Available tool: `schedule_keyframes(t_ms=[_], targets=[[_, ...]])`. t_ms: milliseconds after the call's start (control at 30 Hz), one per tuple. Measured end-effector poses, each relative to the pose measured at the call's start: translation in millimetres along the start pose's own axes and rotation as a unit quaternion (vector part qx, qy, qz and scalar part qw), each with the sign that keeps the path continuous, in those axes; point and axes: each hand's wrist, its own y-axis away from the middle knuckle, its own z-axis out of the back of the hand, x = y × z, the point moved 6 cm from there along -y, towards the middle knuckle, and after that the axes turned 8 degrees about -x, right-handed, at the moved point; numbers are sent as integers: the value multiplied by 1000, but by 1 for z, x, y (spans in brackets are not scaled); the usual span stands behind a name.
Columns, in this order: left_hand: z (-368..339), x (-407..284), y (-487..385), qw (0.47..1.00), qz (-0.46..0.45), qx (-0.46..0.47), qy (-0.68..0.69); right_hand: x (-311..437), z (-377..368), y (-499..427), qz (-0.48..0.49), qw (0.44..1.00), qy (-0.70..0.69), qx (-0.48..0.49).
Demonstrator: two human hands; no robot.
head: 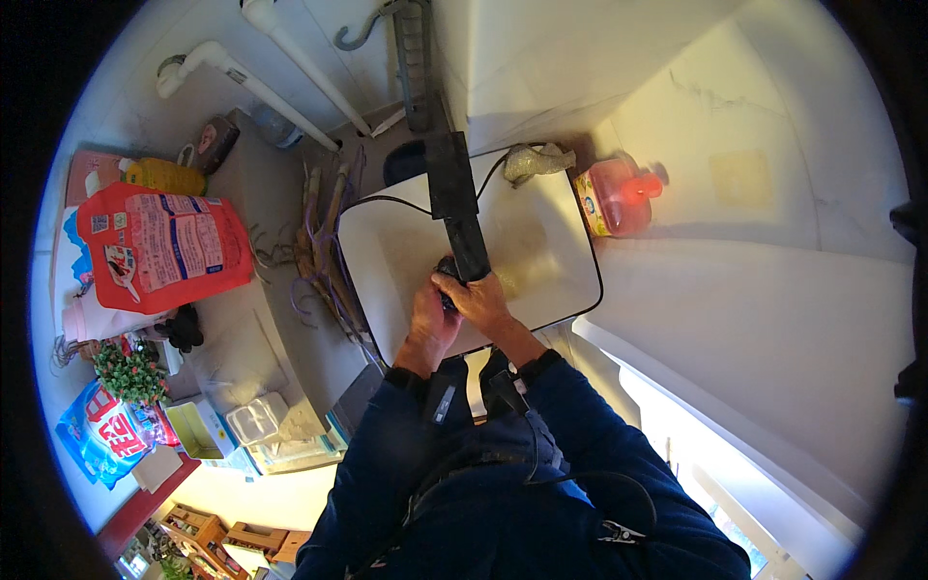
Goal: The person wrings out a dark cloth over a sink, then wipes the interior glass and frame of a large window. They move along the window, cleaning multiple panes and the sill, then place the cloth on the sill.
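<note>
Both hands meet over a white rectangular basin [406, 254] with a dark rim. My left hand [428, 319] is closed around a small black object [448, 279], whose kind I cannot tell. My right hand [478, 301] reaches across to the same object, its fingertips against it, close to the lower end of a long black rectangular device [467, 243]. That device rises away from the hands over the basin, and a black cable runs near it. Whether the right hand also touches the device cannot be told.
A pink bottle [616, 197] and crumpled mesh cloth [536, 163] are at the basin's far right. Wooden sticks and purple wire hangers [319, 246] lie to its left. A red refill pouch [163, 246], a yellow bottle [167, 176] and a plastic container [257, 418] stand on the left ledge.
</note>
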Motion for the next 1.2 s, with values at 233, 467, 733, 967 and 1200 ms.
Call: schedule_keyframes(t_ms=[233, 467, 733, 967, 1200], targets=[[-13, -14, 30, 991, -98, -12, -93, -31, -9, -6, -178, 948, -255, 69], [15, -38, 22, 997, -32, -62, -34, -30, 38, -26, 89, 937, 321, 105], [18, -49, 29, 994, -18, -109, -22, -44, 16, -22, 136, 832, 503, 192], [26, -40, 27, 992, 14, -115, -43, -13, 35, -33, 48, 894, 394, 210], [4, -33, 27, 980, 83, -33, -177, 48, 42, 3, 380, 850, 314, 184]])
